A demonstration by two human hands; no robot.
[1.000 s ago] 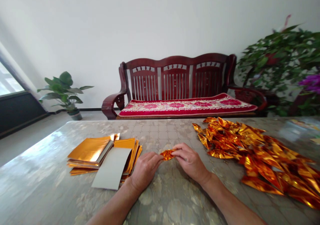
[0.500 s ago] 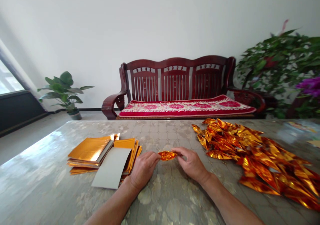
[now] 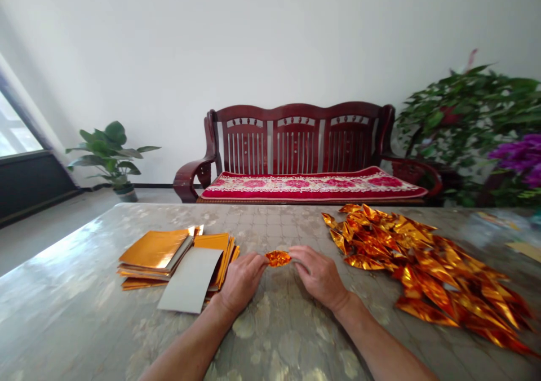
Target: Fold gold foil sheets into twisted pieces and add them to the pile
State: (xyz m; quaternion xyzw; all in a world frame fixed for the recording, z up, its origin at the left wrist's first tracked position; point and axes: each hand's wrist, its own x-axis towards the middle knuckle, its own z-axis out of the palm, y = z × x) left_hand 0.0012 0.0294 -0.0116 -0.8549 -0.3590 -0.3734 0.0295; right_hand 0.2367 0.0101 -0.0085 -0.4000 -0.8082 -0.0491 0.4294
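Note:
A small folded piece of shiny orange-gold foil paper (image 3: 278, 258), boat-shaped with pointed ends, is held between my two hands above the table. My left hand (image 3: 244, 278) pinches its left tip. At the right tip, the fingers of my right hand (image 3: 319, 274) are closed on it. Left of my left hand lie stacks of flat gold foil sheets (image 3: 154, 248), with a grey-backed sheet (image 3: 190, 282) slanting over the nearer stack. To the right spreads a large heap of folded gold foil pieces (image 3: 418, 262).
The table (image 3: 93, 319) has a patterned, glossy cover. A clear plastic bag (image 3: 494, 226) lies at its far right. Beyond it stands a dark red wooden bench (image 3: 296, 144) with a floral cushion (image 3: 315, 185). Potted plants (image 3: 112, 150) flank the bench.
The foil piece and both hands have shifted very slightly left and up in the view. My right fingers have come closer together around the foil's right tip.

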